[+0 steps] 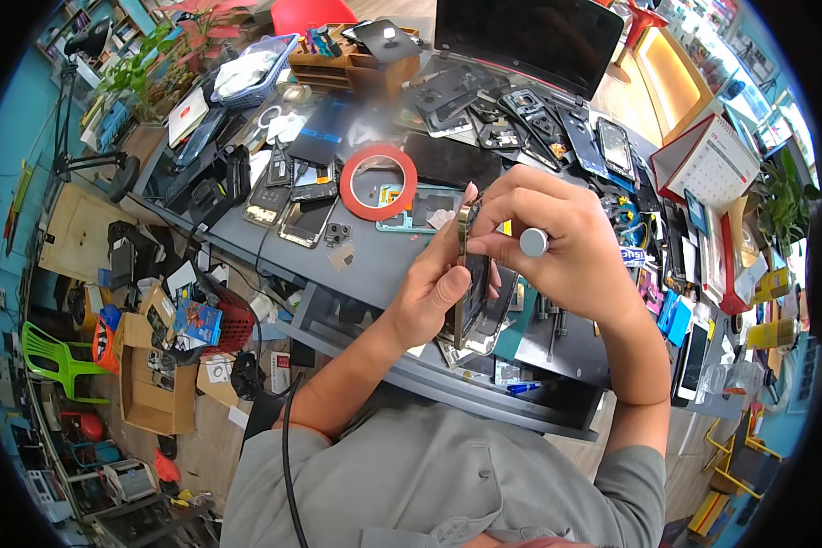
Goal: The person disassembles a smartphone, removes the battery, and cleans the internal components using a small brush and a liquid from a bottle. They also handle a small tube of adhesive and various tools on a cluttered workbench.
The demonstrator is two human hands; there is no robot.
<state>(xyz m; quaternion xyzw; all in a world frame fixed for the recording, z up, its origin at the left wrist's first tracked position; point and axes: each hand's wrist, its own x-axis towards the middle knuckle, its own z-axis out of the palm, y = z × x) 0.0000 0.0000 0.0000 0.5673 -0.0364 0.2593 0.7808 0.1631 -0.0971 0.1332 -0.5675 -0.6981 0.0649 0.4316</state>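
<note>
My left hand (427, 290) is wrapped around an opened phone (477, 288), held up on its edge above the front of the desk. The thumb presses against the phone's near side. My right hand (562, 228) is closed around a tool with a round grey end (534, 242), seen almost end-on; its tip is hidden. The right thumb and index finger pinch close against the upper part of the phone. Under the hands lies another phone part (495, 320), partly covered. A red tape roll (350, 187) lies just beyond my left hand, over a teal phone frame (402, 226).
Phone parts (525, 119) crowd the desk's far side before a dark screen (530, 46). A desk calendar (714, 163) stands at the right. An open drawer (338, 329) juts out below the front edge. A blue pen (523, 388) lies near my body. A black cable (288, 457) hangs in front of me.
</note>
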